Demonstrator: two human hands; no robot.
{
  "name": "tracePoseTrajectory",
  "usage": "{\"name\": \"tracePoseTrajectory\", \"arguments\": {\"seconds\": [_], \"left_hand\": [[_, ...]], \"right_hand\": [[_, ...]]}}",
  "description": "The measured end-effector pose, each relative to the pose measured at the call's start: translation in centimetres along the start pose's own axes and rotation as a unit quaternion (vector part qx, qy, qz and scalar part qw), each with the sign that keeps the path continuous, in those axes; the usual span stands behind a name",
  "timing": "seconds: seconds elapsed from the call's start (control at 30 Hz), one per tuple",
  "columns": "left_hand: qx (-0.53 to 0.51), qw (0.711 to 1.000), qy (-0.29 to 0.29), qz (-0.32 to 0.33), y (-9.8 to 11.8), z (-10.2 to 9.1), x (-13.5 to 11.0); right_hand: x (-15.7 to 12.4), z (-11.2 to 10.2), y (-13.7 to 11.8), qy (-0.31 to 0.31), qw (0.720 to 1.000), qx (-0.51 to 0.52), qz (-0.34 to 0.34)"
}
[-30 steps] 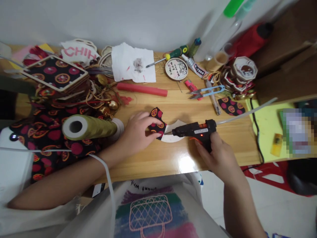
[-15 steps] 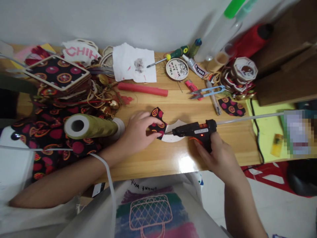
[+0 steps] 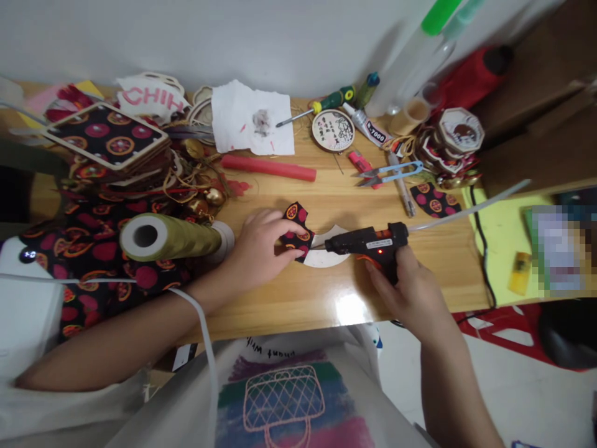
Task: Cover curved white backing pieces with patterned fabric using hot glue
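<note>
My right hand (image 3: 415,292) is wrapped round the handle of a black glue gun (image 3: 366,241) with a small red light lit. A long translucent glue stick (image 3: 466,213) sticks out of its back. The metal nozzle points left and meets the edge of a black patterned fabric piece (image 3: 295,214), near my left fingertips; whether it touches I cannot tell. My left hand (image 3: 263,246) is closed, thumb and forefinger pinching that fabric. A white curved piece (image 3: 326,256) lies flat on the table beneath the nozzle, partly covered by the fabric and the gun.
A green thread spool (image 3: 186,239) stands by my left forearm on patterned cloth (image 3: 88,249). Behind my hands lie a red stick (image 3: 268,168), thread snips (image 3: 389,173), a screwdriver (image 3: 333,99) and a glue tube (image 3: 370,127). A black cord (image 3: 485,261) runs down at the right.
The glue stick's free end has swung toward the back of the table. Both hands, the fabric and the gun's nozzle are almost where they were.
</note>
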State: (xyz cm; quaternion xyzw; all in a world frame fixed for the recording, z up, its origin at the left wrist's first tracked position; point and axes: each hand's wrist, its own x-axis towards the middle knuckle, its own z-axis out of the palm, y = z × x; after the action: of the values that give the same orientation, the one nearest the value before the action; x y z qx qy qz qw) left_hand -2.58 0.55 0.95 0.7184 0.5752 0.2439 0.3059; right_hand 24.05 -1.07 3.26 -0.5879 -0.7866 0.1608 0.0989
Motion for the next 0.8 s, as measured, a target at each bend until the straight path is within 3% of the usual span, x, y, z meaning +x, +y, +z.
{"name": "tracePoseTrajectory", "arguments": {"seconds": [0.4, 0.8], "left_hand": [[-0.018, 1.0, -0.01, 0.001, -0.02, -0.21, 0.2], [-0.017, 1.0, -0.011, -0.012, 0.24, -0.3, 0.19]], "right_hand": [[-0.15, 0.22, -0.06, -0.013, 1.0, 0.006, 0.0], [0.14, 0.24, -0.28, 0.029, 1.0, 0.002, 0.002]]}}
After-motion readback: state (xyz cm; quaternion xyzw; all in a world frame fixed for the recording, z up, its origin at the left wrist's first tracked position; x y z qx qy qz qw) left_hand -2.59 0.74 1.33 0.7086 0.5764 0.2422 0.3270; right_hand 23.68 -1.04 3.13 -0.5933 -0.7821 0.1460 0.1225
